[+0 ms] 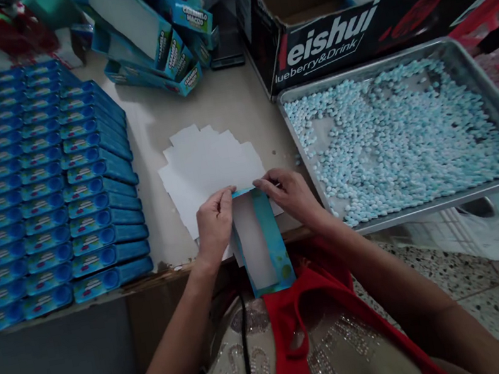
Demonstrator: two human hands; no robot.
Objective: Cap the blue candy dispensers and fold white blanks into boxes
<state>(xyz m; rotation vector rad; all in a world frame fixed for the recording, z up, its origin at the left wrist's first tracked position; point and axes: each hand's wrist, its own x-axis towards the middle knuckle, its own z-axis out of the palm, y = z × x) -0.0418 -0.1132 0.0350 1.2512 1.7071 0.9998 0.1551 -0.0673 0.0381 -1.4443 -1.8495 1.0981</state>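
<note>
A blue printed cardboard box [272, 228], open at its front with a pale inside, lies over the table's near edge against my body. My left hand [215, 219] pinches the left corner of its far end. At the right corner of that same end, my right hand [289, 192] grips the card between thumb and fingers. Beneath and beyond the box, a fanned stack of flat white card pieces [211, 161] rests on the table.
Rows of small blue packs [104, 205] fill the left side. Open blue display boxes [142, 32] are piled at the back. On the right, a metal tray [420, 207] holds light-blue candies, in front of a black carton [326, 46] with blue packs inside.
</note>
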